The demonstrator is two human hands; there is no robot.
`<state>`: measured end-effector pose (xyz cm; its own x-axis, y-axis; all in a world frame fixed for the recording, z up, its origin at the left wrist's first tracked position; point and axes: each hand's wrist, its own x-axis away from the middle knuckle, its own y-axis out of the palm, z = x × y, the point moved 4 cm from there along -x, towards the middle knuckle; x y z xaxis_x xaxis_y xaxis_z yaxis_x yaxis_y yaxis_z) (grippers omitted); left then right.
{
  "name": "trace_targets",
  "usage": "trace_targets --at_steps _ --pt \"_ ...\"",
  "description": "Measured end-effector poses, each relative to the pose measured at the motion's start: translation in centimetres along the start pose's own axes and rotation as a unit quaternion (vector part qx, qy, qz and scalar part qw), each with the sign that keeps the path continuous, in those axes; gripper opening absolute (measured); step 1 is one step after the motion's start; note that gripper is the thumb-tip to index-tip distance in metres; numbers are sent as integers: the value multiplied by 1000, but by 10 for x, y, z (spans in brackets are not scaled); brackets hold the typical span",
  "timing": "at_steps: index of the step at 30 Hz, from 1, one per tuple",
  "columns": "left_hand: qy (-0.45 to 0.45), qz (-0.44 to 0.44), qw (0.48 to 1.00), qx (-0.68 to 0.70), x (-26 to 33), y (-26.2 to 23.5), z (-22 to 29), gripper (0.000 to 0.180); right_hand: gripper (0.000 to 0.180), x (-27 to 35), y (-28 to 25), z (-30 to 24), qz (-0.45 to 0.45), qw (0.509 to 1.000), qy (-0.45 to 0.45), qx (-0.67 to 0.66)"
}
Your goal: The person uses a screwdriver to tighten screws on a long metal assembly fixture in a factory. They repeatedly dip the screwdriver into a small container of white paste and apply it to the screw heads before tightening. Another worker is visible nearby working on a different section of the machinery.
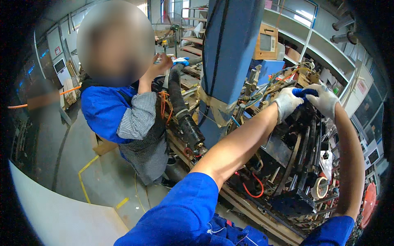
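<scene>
Both my arms reach out to the right side of the view, over a cluttered machine frame [303, 151]. White work gloves with blue fingers cover my hands. My left hand [286, 103] and my right hand [324, 99] meet at the fingertips above dark metal parts. On both, the fingers are bent and closed, and whatever they pinch is hidden by the gloves. Below them run long black rods [315, 141] down to a black block [292, 203]. A roll of tape [319, 187] lies beside that block.
A blue column [232, 53] rises left of my hands. A co-worker in a blue top [100, 110] stands at the left, one gloved hand near a thick black hose [175, 90]. Cables [283, 80] and a red hose [255, 190] cross the frame. Shelves [328, 49] stand behind.
</scene>
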<state>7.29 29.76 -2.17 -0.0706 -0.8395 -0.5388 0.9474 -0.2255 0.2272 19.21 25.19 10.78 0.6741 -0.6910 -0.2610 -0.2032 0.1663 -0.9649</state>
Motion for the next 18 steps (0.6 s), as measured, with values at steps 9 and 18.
trace_targets --at_steps 9,18 --pt "-12 -55 992 111 -3 2 2 28 47 -17 6 13 -101 992 -63 -40" --pt "-257 168 922 -238 41 -49 13 49 29 -29 40 0 -68 923 -277 257"
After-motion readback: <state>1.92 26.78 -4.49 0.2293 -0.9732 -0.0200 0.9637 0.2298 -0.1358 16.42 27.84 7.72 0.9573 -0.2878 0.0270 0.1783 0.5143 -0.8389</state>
